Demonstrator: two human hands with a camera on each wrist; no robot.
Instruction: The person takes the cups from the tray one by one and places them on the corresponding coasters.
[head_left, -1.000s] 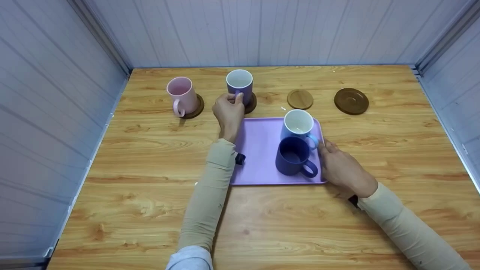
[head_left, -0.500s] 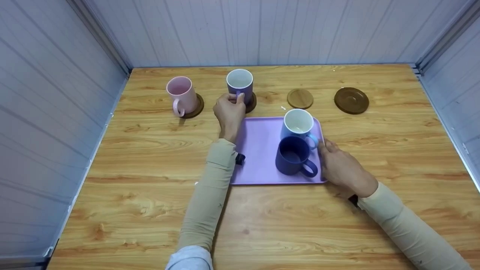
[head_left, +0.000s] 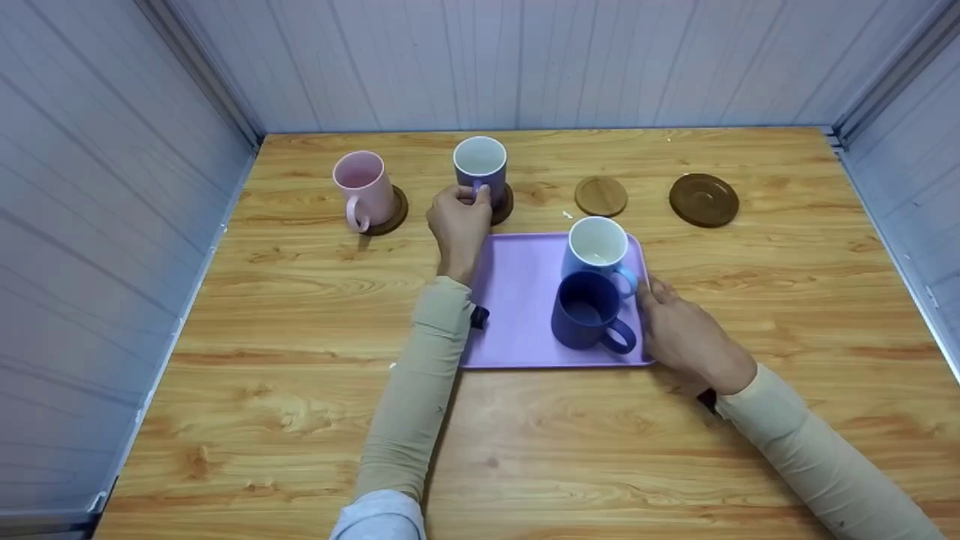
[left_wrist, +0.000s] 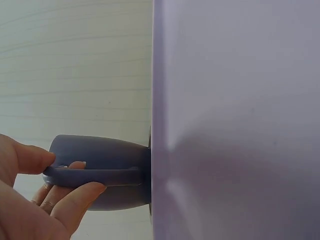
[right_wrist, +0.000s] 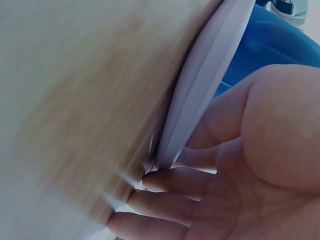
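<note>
My left hand (head_left: 459,227) pinches the handle of a purple mug (left_wrist: 107,152) with a pale inside, between thumb and fingers. The mug appears to stand on a dark wooden coaster (head_left: 502,204), partly hidden behind it. My right hand (head_left: 686,334) holds the right edge of a lilac tray (head_left: 517,300); in the right wrist view the thumb lies over the rim and the fingers (right_wrist: 180,182) reach below it. On the tray's right half stand a light blue mug (head_left: 596,244) and, in front of it, a navy mug (head_left: 581,322), both with handles toward the right.
A pink mug (head_left: 364,187) stands on another dark coaster (head_left: 400,210) at the back left. Behind the tray lies a light wooden coaster (head_left: 601,196), with a dark round coaster (head_left: 703,200) farther right. Panel walls (head_left: 480,67) close off the back and sides of the table (head_left: 300,315).
</note>
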